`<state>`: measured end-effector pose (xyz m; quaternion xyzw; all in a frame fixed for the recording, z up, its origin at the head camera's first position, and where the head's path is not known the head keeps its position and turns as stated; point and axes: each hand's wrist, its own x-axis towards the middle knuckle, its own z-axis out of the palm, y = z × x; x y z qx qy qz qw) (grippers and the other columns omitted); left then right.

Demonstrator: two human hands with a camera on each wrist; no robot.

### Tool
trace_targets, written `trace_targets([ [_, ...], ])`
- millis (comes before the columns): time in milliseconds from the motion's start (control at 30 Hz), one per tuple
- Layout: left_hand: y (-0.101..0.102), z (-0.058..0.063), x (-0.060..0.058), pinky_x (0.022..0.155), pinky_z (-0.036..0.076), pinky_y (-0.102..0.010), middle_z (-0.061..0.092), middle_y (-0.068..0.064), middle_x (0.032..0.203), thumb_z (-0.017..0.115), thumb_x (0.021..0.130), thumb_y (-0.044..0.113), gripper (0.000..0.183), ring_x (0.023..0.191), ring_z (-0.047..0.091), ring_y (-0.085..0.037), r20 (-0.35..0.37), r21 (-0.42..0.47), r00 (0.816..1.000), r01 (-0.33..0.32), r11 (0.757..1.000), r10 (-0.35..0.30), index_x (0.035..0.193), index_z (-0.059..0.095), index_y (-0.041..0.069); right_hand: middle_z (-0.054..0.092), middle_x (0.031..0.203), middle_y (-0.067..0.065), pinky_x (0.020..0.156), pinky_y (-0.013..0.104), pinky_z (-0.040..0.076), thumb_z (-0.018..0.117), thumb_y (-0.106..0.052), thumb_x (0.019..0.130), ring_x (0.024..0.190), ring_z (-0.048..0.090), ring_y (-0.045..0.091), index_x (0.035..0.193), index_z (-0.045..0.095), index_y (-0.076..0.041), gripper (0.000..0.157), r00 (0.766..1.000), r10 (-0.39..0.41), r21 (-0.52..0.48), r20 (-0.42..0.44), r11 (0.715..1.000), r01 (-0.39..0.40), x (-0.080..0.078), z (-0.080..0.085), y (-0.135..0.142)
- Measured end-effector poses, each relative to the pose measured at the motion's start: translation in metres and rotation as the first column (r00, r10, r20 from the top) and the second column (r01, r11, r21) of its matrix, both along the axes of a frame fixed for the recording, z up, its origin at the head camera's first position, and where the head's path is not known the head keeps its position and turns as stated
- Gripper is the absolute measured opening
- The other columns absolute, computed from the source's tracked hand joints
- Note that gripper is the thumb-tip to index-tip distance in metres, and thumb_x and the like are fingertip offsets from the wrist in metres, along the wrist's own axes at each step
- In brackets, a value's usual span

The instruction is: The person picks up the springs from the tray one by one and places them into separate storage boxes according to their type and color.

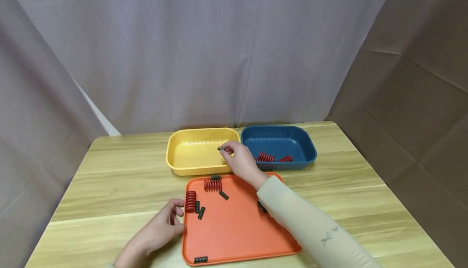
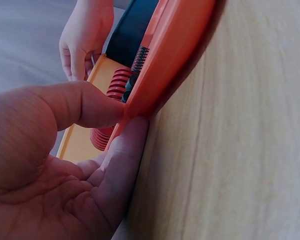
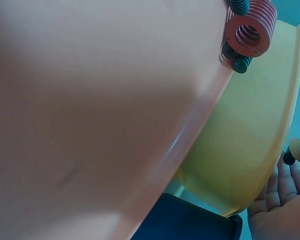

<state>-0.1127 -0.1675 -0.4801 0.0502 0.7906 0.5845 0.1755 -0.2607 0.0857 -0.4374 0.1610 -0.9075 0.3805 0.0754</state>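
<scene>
Over the yellow bin [image 1: 171,154], near its right end, my right hand [image 1: 242,163] pinches a small dark green spring [image 1: 220,149] between thumb and fingers. The spring's end [image 3: 289,157] also shows in the right wrist view. My left hand [image 1: 162,225] grips the left rim of the orange tray [image 1: 241,227], thumb and finger on either side of it in the left wrist view. Close by lie a thick red spring [image 1: 191,201] and two small green springs [image 1: 201,213]. Another red spring [image 1: 213,185] lies near the tray's far edge, with green springs [image 1: 224,195] beside it.
Touching the yellow bin's right side, a blue bin [image 1: 310,154] holds several red springs [image 1: 266,157]. One green spring [image 1: 200,260] lies at the tray's near left corner; another dark one [image 1: 261,207] is partly behind the right sleeve. Curtains stand behind the wooden table [image 1: 120,170].
</scene>
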Motion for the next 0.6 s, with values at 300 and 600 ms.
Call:
trace_targets([
  [300,0.0005,-0.0014,-0.0008,0.058,0.043,-0.025,0.042,-0.013,0.104,0.068,0.073,-0.005,0.062,0.080,0.047,-0.022,0.000,0.018,1.000,-0.009,1.000,0.009,0.129,0.042,-0.001,0.064,0.102,0.001,0.082,0.034,0.049,0.063,-0.023,0.094,0.093,0.059,0.016,0.114,0.066,-0.008,0.025,1.000,0.023,-0.013,0.007,1.000,-0.023,0.0000,0.0035,0.0017],
  [600,0.0008,-0.0006,-0.0003,0.058,0.043,-0.025,0.042,-0.013,0.104,0.068,0.073,-0.005,0.060,0.081,0.047,-0.022,0.004,0.008,1.000,-0.008,1.000,0.008,0.128,0.043,-0.001,0.062,0.119,0.006,0.090,0.038,0.047,0.063,-0.029,0.094,0.105,0.057,0.021,0.122,0.062,-0.013,0.033,0.996,0.064,0.021,0.059,0.998,-0.066,0.0068,0.0038,0.0046],
])
